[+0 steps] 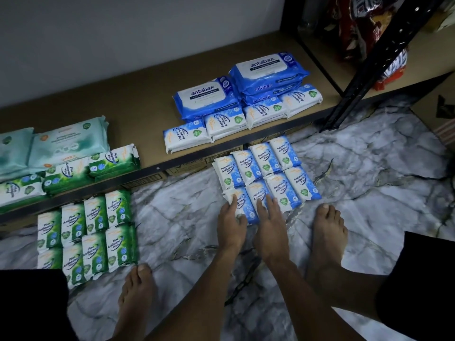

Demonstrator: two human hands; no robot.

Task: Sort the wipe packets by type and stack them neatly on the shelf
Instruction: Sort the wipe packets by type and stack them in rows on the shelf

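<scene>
Grips with the left hand point(230, 217) the near-left blue packet point(246, 207) of the floor block point(283, 168), lays the right hand point(268, 227) flat on the neighbour; beyond the block, shelf point(147, 99) with blue stacks point(268, 70); left of the block, green packets point(93, 227)

Pine packets point(86, 235) left on floor point(172, 217), fragrance-free packets point(267, 173) right; shelf point(147, 114) behind, antabax packs point(268, 75) on it

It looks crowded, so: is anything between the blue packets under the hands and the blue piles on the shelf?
Only the far row of blue packets on the floor lies between the near row and the shelf piles; above it, nothing visible blocks.
</scene>
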